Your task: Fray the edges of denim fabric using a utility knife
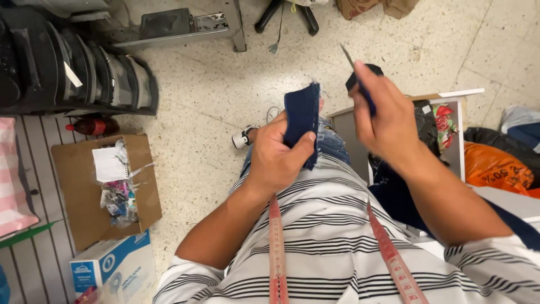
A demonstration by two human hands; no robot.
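Note:
My left hand (275, 155) grips a small folded piece of dark blue denim (302, 121), thumb pressed across its front, held upright above my lap. My right hand (385, 115) is closed around a dark-handled cutting tool (360, 79); its thin metal blade points up and to the left, a short way right of the denim. A red measuring tape (275, 247) hangs around my neck over my black-and-white striped shirt, its second strand (391, 259) lying to the right.
A flattened cardboard piece (79, 197) with small packets lies on the speckled floor at left, a white and blue box (115, 267) below it. Dark stacked machine parts (73, 73) sit upper left. A white-framed bin (444, 129) with dark cloth and an orange bag (495, 169) stand at right.

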